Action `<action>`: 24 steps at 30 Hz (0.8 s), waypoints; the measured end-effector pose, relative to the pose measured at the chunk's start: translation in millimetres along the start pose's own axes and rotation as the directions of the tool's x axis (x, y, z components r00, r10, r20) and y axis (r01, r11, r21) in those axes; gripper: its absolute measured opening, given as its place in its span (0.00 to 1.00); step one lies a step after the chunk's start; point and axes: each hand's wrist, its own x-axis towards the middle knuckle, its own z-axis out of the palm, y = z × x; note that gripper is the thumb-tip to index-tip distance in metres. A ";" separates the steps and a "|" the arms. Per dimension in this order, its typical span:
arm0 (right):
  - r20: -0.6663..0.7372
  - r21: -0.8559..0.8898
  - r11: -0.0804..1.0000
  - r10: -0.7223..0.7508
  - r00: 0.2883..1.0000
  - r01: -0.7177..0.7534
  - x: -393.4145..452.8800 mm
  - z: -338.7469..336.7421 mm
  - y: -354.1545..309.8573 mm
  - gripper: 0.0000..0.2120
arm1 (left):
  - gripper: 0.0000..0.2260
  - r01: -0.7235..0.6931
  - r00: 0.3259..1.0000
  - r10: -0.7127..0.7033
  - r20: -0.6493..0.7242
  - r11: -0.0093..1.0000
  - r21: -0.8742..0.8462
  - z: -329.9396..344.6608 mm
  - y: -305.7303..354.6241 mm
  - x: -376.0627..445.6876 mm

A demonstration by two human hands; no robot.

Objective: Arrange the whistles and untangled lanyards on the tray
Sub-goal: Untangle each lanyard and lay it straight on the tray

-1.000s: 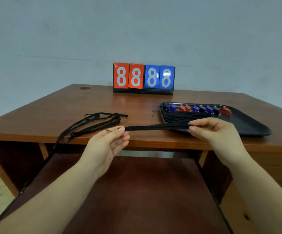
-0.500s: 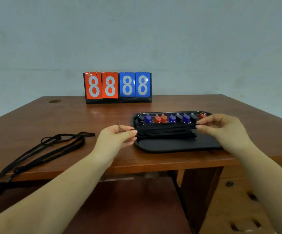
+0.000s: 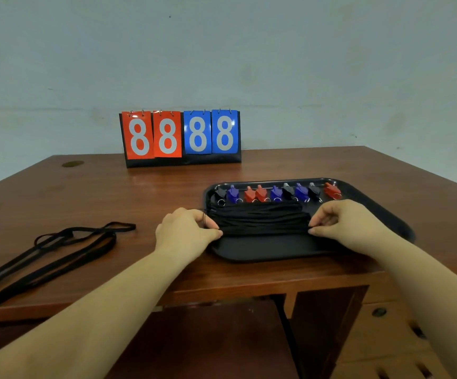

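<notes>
On the tray (image 3: 380,214), hands (image 3: 187,232) (image 3: 345,222) pinch both ends of a folded lanyard (image 3: 262,229); limp, light, best held endwise.

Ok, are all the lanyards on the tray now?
No, a bunch of loose lanyards lies on the table left of the tray, apart from it.

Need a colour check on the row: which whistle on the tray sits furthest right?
The red whistle at the right end of the row on the tray, just beyond the right hand. It stands slightly apart; its nearest neighbour is black.
</notes>
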 end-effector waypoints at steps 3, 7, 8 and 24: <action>-0.011 -0.029 1.000 0.001 1.000 -0.001 -2.2 0.5 -2.0 0.05 | 0.06 -0.005 0.999 0.009 0.041 0.994 -0.110 -0.2 -4.4 -0.4; -0.034 -0.066 0.998 -0.021 0.999 0.019 -13.3 -3.1 -8.9 0.08 | 0.12 -0.007 1.000 0.013 0.026 0.979 -0.203 -14.3 -13.8 -7.7; -0.046 -0.077 0.996 -0.040 0.998 0.036 -16.6 -3.0 -13.2 0.08 | 0.13 -0.003 1.000 0.008 0.019 0.977 -0.214 -20.2 -16.3 -10.6; 0.129 0.037 0.928 -0.372 0.919 0.370 -43.2 109.4 -184.7 0.11 | 0.13 0.057 0.994 -0.033 -0.106 0.973 0.224 -144.3 -118.0 -50.8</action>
